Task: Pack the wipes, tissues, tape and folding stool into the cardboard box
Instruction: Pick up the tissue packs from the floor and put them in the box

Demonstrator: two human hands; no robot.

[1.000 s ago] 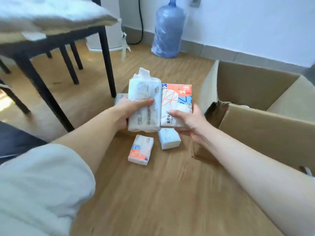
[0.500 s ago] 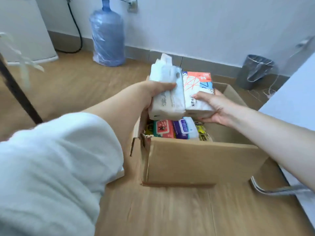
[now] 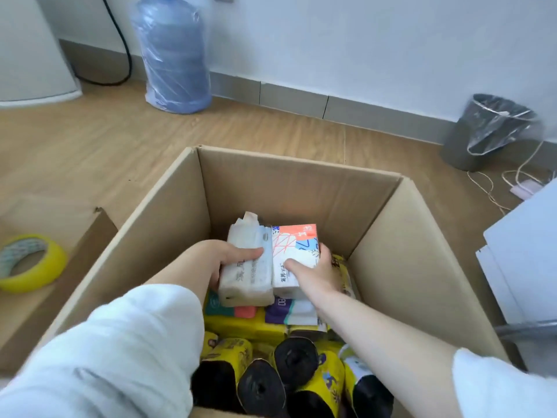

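Note:
Both my hands are down inside the open cardboard box (image 3: 419, 245). My left hand (image 3: 224, 257) grips a white tissue pack (image 3: 245, 267) with grey print. Pressed against its right side is a white, orange and blue tissue pack (image 3: 297, 245), held by my right hand (image 3: 313, 274). Under them lie yellow, teal, red and purple packs (image 3: 256, 319). Several yellow-wrapped black rolls (image 3: 289, 375) fill the near end of the box. A yellow tape roll (image 3: 30, 262) lies on the box's left flap (image 3: 69, 254).
A blue water bottle (image 3: 173, 52) in plastic stands by the far wall. A grey lined waste bin (image 3: 488, 131) is at the far right, with cables on the floor beside it. A white panel (image 3: 524, 251) is close to the box's right side.
I have lowered both tissue packs from above the box rim down into the box, onto the packs inside. The view has tipped down over the box.

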